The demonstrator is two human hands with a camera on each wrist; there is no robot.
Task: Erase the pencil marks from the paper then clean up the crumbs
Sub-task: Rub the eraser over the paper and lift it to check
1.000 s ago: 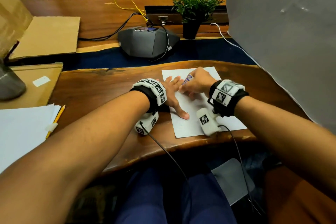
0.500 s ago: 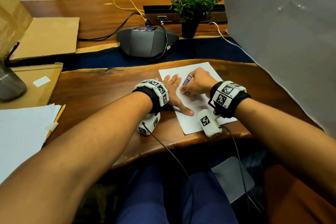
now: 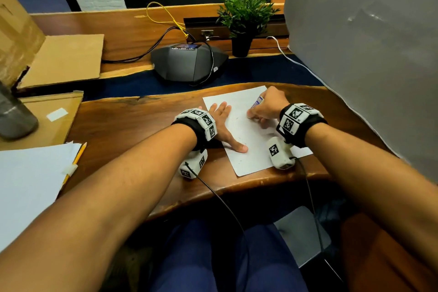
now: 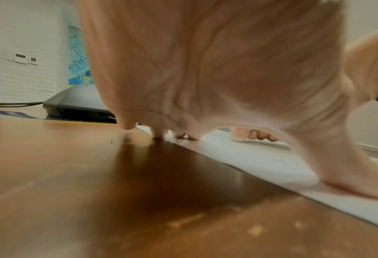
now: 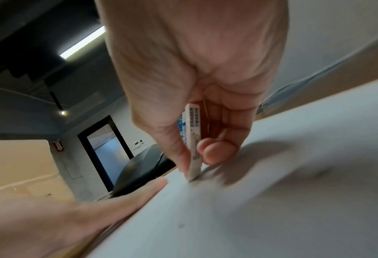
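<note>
Paper (image 3: 246,130) lies on the wooden desk (image 3: 132,130) near its front edge. Head view: the left hand (image 3: 221,123) rests flat on the sheet's left part, fingers straight and thumb spread; the right hand (image 3: 267,108) pinches an eraser (image 3: 257,102) with its lower end on the sheet. Small dark crumbs (image 3: 238,118) dot the paper.

Left wrist view: fingertips (image 4: 159,134) and thumb (image 4: 358,185) press the paper (image 4: 261,160) down.

Right wrist view: thumb and fingers clamp the sleeved eraser (image 5: 193,139) nearly upright, its corner on the sheet.

Recommended practice: maintain flat left-hand pressure close to the rubbing zone, use short strokes directed away from that hand, and apply moderate force to avoid creasing.
</note>
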